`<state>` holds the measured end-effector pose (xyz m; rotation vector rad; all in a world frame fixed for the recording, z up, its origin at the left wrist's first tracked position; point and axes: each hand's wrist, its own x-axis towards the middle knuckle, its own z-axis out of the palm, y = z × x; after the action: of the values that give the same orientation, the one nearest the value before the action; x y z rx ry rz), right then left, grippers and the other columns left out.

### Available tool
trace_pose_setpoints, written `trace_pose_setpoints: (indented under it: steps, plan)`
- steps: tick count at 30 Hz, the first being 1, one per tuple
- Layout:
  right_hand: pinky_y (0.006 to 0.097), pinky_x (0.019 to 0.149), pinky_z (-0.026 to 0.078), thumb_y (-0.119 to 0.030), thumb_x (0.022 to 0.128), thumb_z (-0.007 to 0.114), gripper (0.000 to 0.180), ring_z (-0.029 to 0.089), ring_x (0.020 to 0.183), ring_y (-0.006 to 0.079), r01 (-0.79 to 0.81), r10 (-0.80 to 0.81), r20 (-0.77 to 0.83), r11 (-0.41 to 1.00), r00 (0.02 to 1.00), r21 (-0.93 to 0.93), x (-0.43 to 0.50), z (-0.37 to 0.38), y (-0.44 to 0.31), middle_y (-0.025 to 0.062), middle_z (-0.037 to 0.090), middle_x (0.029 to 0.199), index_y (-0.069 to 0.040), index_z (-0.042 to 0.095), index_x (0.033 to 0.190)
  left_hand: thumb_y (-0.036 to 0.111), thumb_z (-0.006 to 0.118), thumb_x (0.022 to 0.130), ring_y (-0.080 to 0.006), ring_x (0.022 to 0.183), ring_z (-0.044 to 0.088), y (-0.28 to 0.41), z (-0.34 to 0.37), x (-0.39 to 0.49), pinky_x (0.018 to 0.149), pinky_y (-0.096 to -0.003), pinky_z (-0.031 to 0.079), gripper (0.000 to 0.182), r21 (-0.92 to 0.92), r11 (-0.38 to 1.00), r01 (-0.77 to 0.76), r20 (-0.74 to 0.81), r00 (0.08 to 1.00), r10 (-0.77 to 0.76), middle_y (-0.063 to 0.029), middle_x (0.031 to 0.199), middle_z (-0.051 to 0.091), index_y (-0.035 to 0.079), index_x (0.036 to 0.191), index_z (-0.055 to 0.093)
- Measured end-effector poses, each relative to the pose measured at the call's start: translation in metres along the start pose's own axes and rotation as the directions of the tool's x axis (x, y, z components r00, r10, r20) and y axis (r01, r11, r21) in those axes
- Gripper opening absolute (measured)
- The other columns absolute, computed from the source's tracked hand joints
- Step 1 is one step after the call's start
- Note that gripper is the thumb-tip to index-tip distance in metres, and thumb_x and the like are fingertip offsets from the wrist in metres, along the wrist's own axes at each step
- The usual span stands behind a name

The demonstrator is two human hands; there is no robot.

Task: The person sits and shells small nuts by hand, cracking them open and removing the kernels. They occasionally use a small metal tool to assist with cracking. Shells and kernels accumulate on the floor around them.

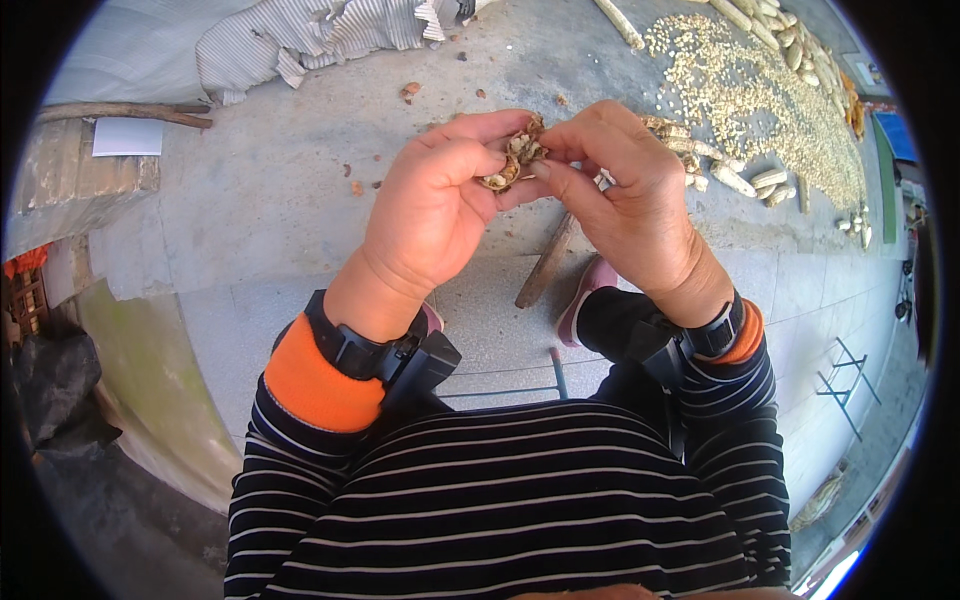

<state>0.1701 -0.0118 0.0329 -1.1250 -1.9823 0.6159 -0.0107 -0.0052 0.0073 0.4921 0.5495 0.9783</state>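
My left hand [431, 187] holds a cracked walnut [517, 154] between its thumb and curled fingers. Its rough brown shell is broken apart, and pale kernel shows inside. From the other side, my right hand [630, 184] pinches at the walnut with thumb and forefinger. Both hands meet in front of my body, above the concrete floor. Fingertips hide part of the walnut, so I cannot tell whether the right fingers grip shell or kernel.
A wooden stick [547, 262] stands between my shoes. Loose corn kernels [712, 82] cover the floor at upper right, beside several corn cobs [769, 180]. A crumpled corrugated sheet [300, 45] lies at upper left. White paper [127, 136] rests on a block. A metal frame [847, 382] stands right.
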Motion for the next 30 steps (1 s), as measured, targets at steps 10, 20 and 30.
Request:
trace_pose_setpoints:
  steps: [10, 20, 30]
  plan:
    - [0.0295, 0.06, 0.049, 0.007, 0.077, 0.062, 0.013, 0.059, 0.069, 0.0248, 0.042, -0.042, 0.007, 0.999, 0.999, -0.013, 0.0, -0.003, 0.003, 0.0113, 0.057, 0.079, 0.003, 0.062, 0.089, 0.002, 0.04, 0.087, -0.0317, 0.104, 0.061, 0.0, -0.001, -0.002, 0.094, -0.0468, 0.049, 0.038, -0.031, 0.999, 0.037, 0.051, 0.998, -0.036, -0.0205, 0.112, 0.061, -0.011, 0.12, 0.052]
    - [0.0309, 0.061, 0.05, 0.008, 0.077, 0.063, 0.014, 0.062, 0.07, 0.0264, 0.134, -0.134, 0.005, 0.991, 0.991, -0.001, 0.0, -0.003, 0.012, 0.0114, 0.06, 0.081, 0.001, 0.061, 0.089, 0.011, 0.047, 0.095, -0.0281, 0.091, 0.067, -0.003, 0.003, -0.001, 0.078, -0.0388, 0.058, 0.029, 0.138, 0.989, 0.051, -0.017, 0.999, -0.049, -0.0183, 0.102, 0.065, -0.008, 0.114, 0.058]
    - [0.0251, 0.063, 0.051, 0.006, 0.08, 0.064, 0.014, 0.063, 0.071, 0.0156, -0.057, 0.061, -0.018, 0.985, 0.998, 0.16, -0.004, 0.003, 0.011, 0.0082, 0.064, 0.081, 0.0, 0.064, 0.093, 0.013, 0.046, 0.096, -0.027, 0.084, 0.067, -0.002, 0.002, -0.002, 0.075, -0.0365, 0.057, 0.029, 0.154, 0.988, 0.031, -0.013, 0.999, -0.029, -0.0184, 0.096, 0.066, -0.009, 0.109, 0.059]
